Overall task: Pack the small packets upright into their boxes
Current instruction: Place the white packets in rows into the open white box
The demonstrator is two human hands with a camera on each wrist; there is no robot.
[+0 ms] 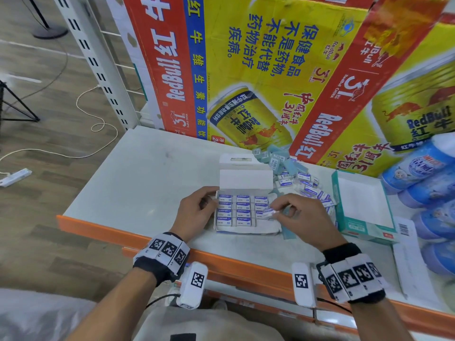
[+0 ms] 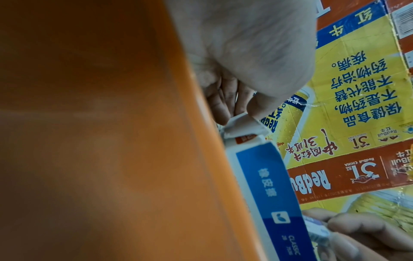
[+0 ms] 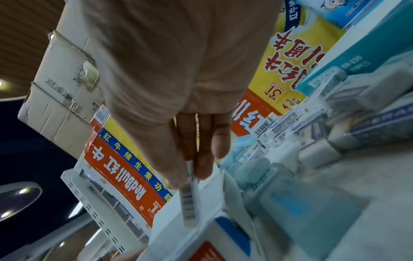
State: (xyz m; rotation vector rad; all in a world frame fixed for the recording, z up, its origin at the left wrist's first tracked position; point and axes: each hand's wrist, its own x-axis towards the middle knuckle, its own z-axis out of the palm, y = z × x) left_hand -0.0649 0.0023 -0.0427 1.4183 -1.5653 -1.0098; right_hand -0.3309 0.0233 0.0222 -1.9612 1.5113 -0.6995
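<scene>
- Orange steel edges the shelf (image 1: 157, 236) right in front of you; your wrists hang just past that lip, so work from there outward.
- Your left hand (image 1: 197, 212) grips the left wall of the open eraser box (image 1: 246, 231), thumb curled over its rim. Hold it there so the box cannot slide as you press in.
- Your right hand (image 1: 299, 217) pinches one eraser packet (image 1: 268, 213) between thumb and fingertips, poised over the box's right column, where the front slot looks unfilled.
- Turn the packet so its printed end faces up like its neighbours, line it up with the row, then lower it straight down; a tilted entry would likely snag the packets (image 1: 236, 210) already standing in the box.
- Let go only once it sits level with the rest.
- Keep the raised lid flap (image 1: 246, 179) clear of your knuckles.
- Behind and to the right, the loose pile (image 1: 302, 183) of packets lies against the Red Bull cartons (image 1: 258, 70); draw the next one from its near edge.
- The teal box (image 1: 362, 230) on the right stands open, seemingly empty, and looks next to fill.
</scene>
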